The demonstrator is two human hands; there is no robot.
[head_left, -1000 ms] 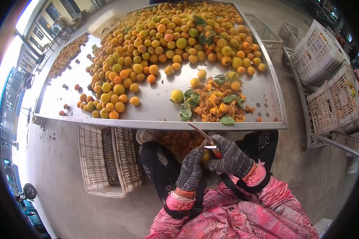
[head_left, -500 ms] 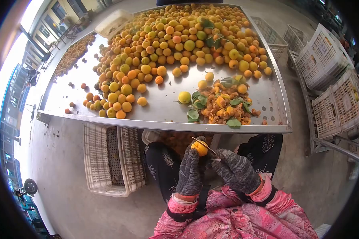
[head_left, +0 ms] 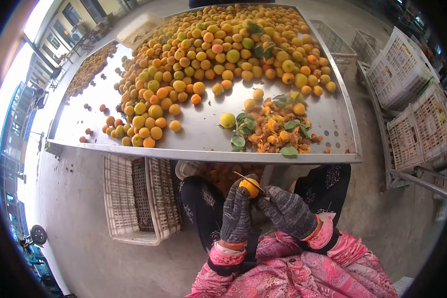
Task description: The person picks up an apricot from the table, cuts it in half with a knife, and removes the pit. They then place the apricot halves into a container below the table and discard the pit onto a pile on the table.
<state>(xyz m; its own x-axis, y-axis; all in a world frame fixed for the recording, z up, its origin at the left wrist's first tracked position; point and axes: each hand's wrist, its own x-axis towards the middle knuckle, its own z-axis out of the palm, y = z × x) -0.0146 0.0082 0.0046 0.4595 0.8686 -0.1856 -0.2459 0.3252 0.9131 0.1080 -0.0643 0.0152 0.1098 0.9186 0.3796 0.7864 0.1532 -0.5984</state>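
Note:
My left hand [head_left: 235, 216], in a grey knitted glove, is closed around a yellow-orange apricot [head_left: 251, 188] just below the table edge. A thin knife [head_left: 243, 177] lies across the upper side of that fruit, its blade pointing up and to the left. My right hand [head_left: 290, 213], gloved alike, is closed on the knife's other end, which its fingers mostly hide. Beneath both hands, a light crate [head_left: 183, 170] with brownish-orange contents sits partly under the table. On the metal table [head_left: 198, 131] ahead is a heap of torn apricot pieces and scraps [head_left: 275, 126] with green leaves.
A large pile of apricots [head_left: 193, 59] covers the table's far part, with a pale basin [head_left: 139, 30] at its left. Another plastic crate [head_left: 166, 198] stands on the floor at left. Stacked white crates [head_left: 400, 69] rest on a metal-framed stand at right.
My right hand and the knife have shifted slightly left over the apricot. The left hand keeps its hold, and the view has moved a little.

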